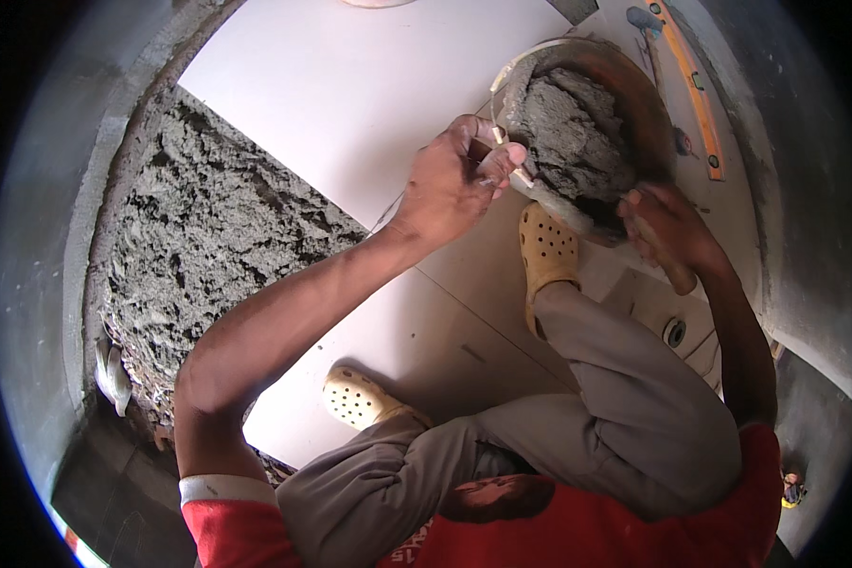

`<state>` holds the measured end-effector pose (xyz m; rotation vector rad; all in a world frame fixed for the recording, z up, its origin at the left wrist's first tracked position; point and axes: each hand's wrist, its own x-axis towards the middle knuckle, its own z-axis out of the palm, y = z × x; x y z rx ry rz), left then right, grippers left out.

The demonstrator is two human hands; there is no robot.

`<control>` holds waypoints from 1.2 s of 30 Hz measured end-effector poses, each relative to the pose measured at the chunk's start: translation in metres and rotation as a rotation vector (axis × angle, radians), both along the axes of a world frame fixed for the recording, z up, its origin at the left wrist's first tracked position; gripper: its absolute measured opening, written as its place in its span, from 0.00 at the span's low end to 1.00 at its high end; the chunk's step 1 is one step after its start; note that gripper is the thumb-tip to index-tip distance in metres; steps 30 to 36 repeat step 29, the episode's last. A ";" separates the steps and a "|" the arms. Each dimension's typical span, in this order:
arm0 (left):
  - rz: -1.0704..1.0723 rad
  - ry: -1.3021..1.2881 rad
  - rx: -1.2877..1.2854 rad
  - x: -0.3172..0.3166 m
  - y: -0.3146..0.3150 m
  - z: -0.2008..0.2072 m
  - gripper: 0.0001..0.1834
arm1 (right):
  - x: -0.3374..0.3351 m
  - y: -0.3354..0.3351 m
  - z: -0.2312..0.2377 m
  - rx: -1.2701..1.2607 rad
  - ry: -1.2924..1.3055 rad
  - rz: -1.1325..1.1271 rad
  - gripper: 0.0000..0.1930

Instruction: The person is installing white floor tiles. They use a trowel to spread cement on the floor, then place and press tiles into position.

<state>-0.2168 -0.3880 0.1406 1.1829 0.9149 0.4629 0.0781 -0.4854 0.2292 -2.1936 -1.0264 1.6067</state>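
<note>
A round bucket at the upper right is tilted, its mouth facing me. Grey wet mortar is heaped inside it. At the bucket's left rim, my left hand is closed around the bucket's thin handle, with thumb and fingers pinched together. My right hand is by the lower right rim, wrapped round a wooden tool handle, likely a trowel's. The working end of that tool is hidden at the bucket, so its kind is not certain.
Mortar bed spreads along the left wall beside large pale tiles. An orange spirit level and a mallet lie beyond the bucket. My yellow clogs stand on the tiles; a dark round object lies at right.
</note>
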 end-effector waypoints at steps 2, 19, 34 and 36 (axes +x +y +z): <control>0.018 -0.015 0.035 -0.004 -0.002 -0.003 0.22 | 0.002 -0.003 -0.001 0.046 -0.059 0.051 0.21; 0.120 0.490 0.231 -0.185 -0.090 -0.027 0.20 | 0.109 -0.034 0.025 0.100 -0.547 0.045 0.31; 0.859 1.073 0.401 -0.312 -0.233 -0.106 0.19 | 0.083 -0.010 0.074 0.506 -0.496 0.361 0.19; 0.859 1.073 0.401 -0.312 -0.233 -0.106 0.19 | 0.083 -0.010 0.074 0.506 -0.496 0.361 0.19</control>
